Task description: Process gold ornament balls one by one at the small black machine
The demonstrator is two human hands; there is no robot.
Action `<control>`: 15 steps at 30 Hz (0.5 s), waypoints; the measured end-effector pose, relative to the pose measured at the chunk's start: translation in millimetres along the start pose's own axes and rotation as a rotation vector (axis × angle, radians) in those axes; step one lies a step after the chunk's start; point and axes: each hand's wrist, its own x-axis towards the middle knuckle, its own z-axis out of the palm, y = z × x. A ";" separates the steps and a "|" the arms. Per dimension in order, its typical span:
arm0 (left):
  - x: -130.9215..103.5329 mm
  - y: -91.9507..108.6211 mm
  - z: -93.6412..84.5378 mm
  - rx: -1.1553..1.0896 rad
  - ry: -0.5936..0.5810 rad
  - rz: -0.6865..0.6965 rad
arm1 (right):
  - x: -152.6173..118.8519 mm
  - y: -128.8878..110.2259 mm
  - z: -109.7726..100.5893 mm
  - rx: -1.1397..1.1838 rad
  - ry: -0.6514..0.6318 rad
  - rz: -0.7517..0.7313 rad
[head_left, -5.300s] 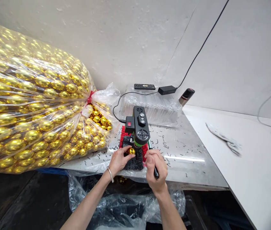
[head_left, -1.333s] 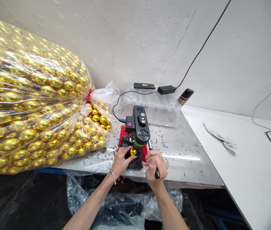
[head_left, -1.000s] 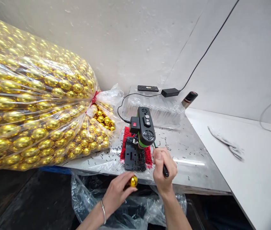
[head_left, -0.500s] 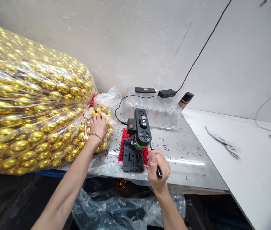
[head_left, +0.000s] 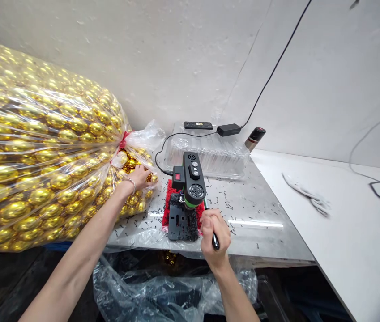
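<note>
Fingertips of the left hand (head_left: 138, 177) are buried among gold balls (head_left: 132, 163) at the bag mouth; whether one is gripped cannot be told. The big clear bag (head_left: 42, 147) is cut off by the left edge. The lever (head_left: 214, 239) is mostly covered by the closed right hand (head_left: 211, 230). The drill bit is hidden under the black drill head (head_left: 192, 181). Both forearms are cut by the near edge. The white object (head_left: 307, 201) far right is blurred, identity unclear.
</note>
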 end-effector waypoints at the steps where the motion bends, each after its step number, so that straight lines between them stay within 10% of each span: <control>1: -0.3 2.9 5.2 -0.098 0.060 -0.017 | 0.0 -0.1 -0.2 -0.001 -0.006 0.000; 7: -1.7 17.6 14.2 -0.456 0.214 -0.104 | 0.0 0.0 -0.3 -0.005 -0.009 -0.011; 15: -39.4 24.2 -31.3 -1.283 0.307 -0.248 | -1.1 1.5 -1.8 0.022 -0.033 -0.021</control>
